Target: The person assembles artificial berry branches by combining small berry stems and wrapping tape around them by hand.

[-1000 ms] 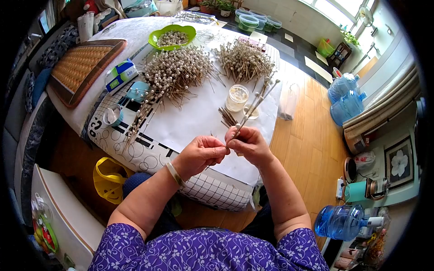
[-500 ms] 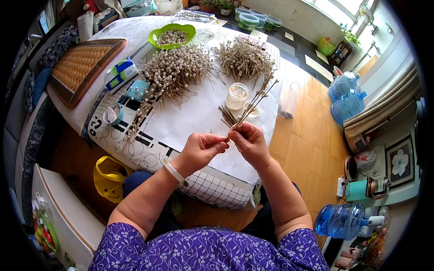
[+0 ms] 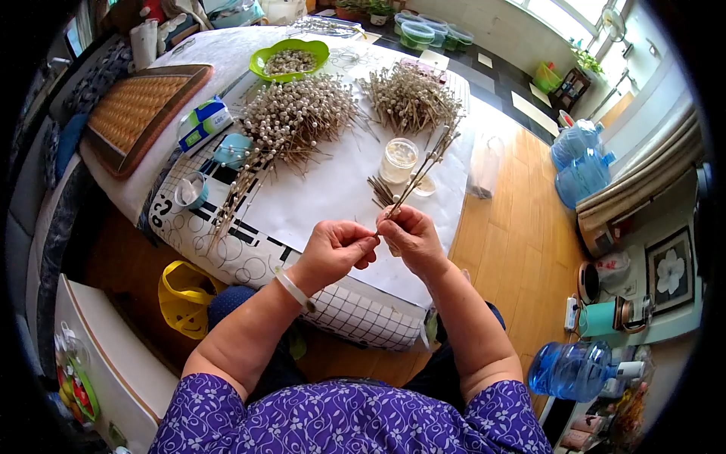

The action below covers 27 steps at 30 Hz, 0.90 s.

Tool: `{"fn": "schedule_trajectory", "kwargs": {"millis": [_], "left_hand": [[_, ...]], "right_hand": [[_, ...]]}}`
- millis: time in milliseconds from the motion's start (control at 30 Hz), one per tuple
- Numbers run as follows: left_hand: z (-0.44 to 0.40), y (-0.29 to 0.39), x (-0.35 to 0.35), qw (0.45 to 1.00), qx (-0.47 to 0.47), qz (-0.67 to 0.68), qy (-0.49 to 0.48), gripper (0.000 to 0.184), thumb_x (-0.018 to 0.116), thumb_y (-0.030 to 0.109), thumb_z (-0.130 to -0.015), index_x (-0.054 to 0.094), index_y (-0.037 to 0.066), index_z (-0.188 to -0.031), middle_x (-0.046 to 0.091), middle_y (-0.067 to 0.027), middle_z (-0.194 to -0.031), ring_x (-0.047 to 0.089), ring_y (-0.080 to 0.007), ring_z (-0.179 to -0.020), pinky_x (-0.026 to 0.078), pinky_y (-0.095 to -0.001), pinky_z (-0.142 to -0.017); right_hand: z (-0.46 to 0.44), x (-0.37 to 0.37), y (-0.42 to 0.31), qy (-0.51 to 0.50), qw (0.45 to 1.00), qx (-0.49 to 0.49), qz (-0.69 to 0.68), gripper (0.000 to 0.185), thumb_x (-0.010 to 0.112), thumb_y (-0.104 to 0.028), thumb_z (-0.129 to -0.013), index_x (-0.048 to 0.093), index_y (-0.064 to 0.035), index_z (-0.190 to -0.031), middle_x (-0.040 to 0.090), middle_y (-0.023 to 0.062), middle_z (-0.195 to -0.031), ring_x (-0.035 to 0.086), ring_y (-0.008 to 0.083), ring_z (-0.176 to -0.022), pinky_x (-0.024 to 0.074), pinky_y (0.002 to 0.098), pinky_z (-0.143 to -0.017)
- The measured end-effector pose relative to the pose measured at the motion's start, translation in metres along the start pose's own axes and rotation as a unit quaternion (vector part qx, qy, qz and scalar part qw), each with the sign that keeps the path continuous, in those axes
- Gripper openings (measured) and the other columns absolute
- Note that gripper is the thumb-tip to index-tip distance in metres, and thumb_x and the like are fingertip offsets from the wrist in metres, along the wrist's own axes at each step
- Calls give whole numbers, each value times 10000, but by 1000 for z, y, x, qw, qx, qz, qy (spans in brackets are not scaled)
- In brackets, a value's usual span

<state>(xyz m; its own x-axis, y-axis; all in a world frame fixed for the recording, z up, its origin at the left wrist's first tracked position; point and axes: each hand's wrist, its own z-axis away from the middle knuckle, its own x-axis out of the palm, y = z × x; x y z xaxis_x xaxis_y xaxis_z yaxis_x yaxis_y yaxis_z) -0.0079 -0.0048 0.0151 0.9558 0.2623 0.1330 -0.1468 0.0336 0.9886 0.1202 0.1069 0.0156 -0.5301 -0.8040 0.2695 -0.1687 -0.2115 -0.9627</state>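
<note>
My right hand (image 3: 412,240) is closed in a pinch around a thin brown budded twig (image 3: 420,174), which slants up and away to the right. My left hand (image 3: 337,248) meets it at the lower end, thumb and fingers pressed together on the twig's base. Just beyond the right fingertips lies a bunch of short brown sticks (image 3: 380,189), partly hidden by the hand. Farther back stand a clear jar (image 3: 399,160) with pale contents and its lid (image 3: 425,186). Two heaps of stems with pale round buds, a larger left heap (image 3: 299,113) and a right heap (image 3: 412,98), lie behind.
A green bowl (image 3: 316,57) of loose pale buds stands at the back. Left are a tissue pack (image 3: 206,123), a light-blue box (image 3: 233,150), a small blue cup (image 3: 198,191) and loose budded stems (image 3: 240,195). A yellow bag (image 3: 184,295) sits below the table's left edge.
Both hands stay close together. The right hand has shifted slightly and turned, and the twig's tip has swung a little left. The left hand keeps its pinch at the base.
</note>
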Motion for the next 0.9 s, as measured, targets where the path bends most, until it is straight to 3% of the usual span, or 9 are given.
{"fn": "schedule_trajectory", "kwargs": {"millis": [233, 333, 533, 600, 667, 700, 733, 833, 900], "left_hand": [[3, 3, 0, 990, -30, 112, -79, 130, 567, 110, -832, 611, -10, -854, 596, -48, -662, 540, -76, -548, 452, -185, -513], [1, 2, -1, 986, -25, 140, -86, 131, 563, 112, -834, 610, -8, -856, 592, -48, -665, 537, -77, -548, 451, -186, -512], [-4, -2, -5, 990, -22, 129, -59, 124, 566, 108, -830, 607, -8, -845, 592, -53, -664, 544, -91, -556, 461, -204, -519], [-4, -3, -8, 992, -26, 114, -44, 123, 572, 110, -826, 606, -7, -838, 594, -61, -663, 556, -104, -568, 474, -222, -526], [-5, -1, -7, 996, -29, 80, -14, 128, 576, 117, -825, 605, -8, -832, 594, -56, -664, 554, -102, -567, 475, -219, -539], [-5, 0, -6, 998, -24, 65, -4, 137, 579, 124, -825, 608, -10, -839, 605, -61, -682, 568, -109, -587, 486, -229, -567], [-6, 0, -5, 998, -21, 64, -8, 137, 579, 124, -825, 608, -10, -839, 605, -61, -682, 568, -109, -587, 486, -229, -567], [-9, -7, -7, 995, -11, 97, -6, 144, 582, 120, -823, 613, -12, -869, 632, -87, -765, 604, -134, -685, 505, -262, -642], [-11, -12, -8, 997, -5, 82, 3, 145, 580, 119, -824, 614, -11, -878, 632, -87, -806, 604, -136, -722, 503, -269, -664]], "right_hand": [[4, 3, 0, -54, 996, -59, 29, 98, 529, -144, -861, 507, -53, -834, 484, -35, -667, 430, 38, -577, 348, 185, -492], [6, 13, 2, -37, 996, -79, -28, 104, 504, -161, -876, 487, -60, -859, 470, -36, -659, 428, 39, -569, 346, 183, -488], [2, 7, 8, 4, 1000, -8, 1, 116, 496, -181, -883, 480, -74, -840, 471, -36, -656, 400, 32, -538, 320, 173, -453], [2, -2, 5, 23, 996, 3, -84, 267, 481, -302, -890, 506, -60, -997, 497, -15, -705, 400, 45, -529, 316, 175, -446], [2, -12, -1, 1, 989, 31, -146, 344, 468, -347, -885, 499, -53, -1061, 525, 6, -770, 445, 62, -572, 350, 183, -476], [5, -16, -6, -2, 986, 73, -148, 334, 495, -266, -882, 468, -33, -1120, 548, 50, -896, 521, 100, -705, 439, 220, -594], [6, -16, -8, 0, 987, 68, -147, 334, 495, -266, -882, 468, -33, -1120, 548, 50, -896, 521, 100, -705, 439, 220, -594], [11, -20, -9, -63, 991, 43, -112, 445, 519, -71, -827, 355, -22, -1238, 500, 122, -1093, 539, 164, -898, 449, 294, -823], [15, -22, -6, -54, 995, 32, -80, 450, 509, -58, -829, 344, -21, -1245, 497, 119, -1092, 539, 161, -892, 450, 293, -818]]}}
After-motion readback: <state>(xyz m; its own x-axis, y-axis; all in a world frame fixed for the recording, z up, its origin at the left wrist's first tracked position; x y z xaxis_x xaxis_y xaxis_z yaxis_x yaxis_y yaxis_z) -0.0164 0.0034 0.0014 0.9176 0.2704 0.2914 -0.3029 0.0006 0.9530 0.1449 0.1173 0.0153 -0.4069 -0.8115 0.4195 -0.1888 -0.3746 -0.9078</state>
